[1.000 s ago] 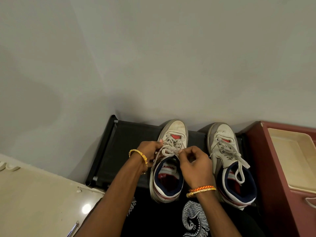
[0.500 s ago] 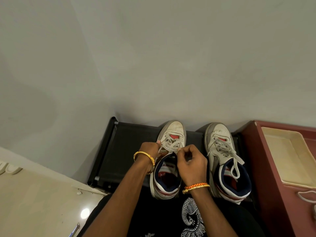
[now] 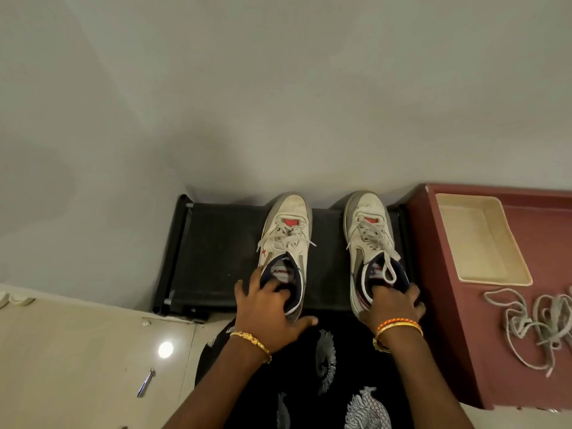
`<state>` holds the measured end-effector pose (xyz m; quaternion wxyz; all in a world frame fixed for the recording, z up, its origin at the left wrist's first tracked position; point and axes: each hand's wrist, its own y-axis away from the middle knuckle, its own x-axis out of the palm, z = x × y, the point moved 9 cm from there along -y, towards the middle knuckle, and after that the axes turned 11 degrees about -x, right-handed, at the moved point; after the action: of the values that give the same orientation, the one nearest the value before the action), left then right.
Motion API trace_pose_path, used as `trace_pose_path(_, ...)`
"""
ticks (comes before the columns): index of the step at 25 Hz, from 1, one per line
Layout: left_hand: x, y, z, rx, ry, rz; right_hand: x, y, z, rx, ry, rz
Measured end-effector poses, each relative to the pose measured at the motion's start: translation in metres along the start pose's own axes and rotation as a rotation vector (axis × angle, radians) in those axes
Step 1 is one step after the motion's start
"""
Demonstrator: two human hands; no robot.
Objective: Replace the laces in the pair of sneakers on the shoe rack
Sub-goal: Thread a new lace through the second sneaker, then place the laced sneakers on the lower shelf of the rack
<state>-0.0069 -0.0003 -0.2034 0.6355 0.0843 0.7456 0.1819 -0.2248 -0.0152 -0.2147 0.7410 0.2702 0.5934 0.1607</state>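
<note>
You're gripping both white leather sneakers by the heels, left hand [image 3: 268, 308] on the left sneaker [image 3: 286, 239], right hand [image 3: 390, 305] on the right sneaker [image 3: 370, 243], at the black shoe rack's [image 3: 213, 243] right end. Both are looking laced (loose grey laces [image 3: 538, 326] are lying nearby), so you're probably nearly done.

The sneakers [image 3: 286, 230] look like scuffed white leather, matt, with woven cloth laces [image 3: 283, 235]. The rack [image 3: 213, 243] top is black matt fabric. The floor [image 3: 77, 351] tiles shine glossy. The maroon cabinet [image 3: 448, 320] is smooth; its cream tray [image 3: 523, 275] looks plastic.
</note>
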Motion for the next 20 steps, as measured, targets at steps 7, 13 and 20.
trace_pose_path(7,0.019,-0.003,0.000,-0.045,0.108,0.138,-0.004,0.029,0.015,-0.092,-0.149,-0.229)
trace_pose_path(13,0.016,-0.003,-0.004,-0.005,0.108,0.052,0.014,0.042,0.044,-0.355,-0.183,-0.452)
trace_pose_path(20,-0.025,0.016,-0.018,0.080,0.157,-0.042,-0.030,0.065,0.053,-0.520,-0.222,-0.469)
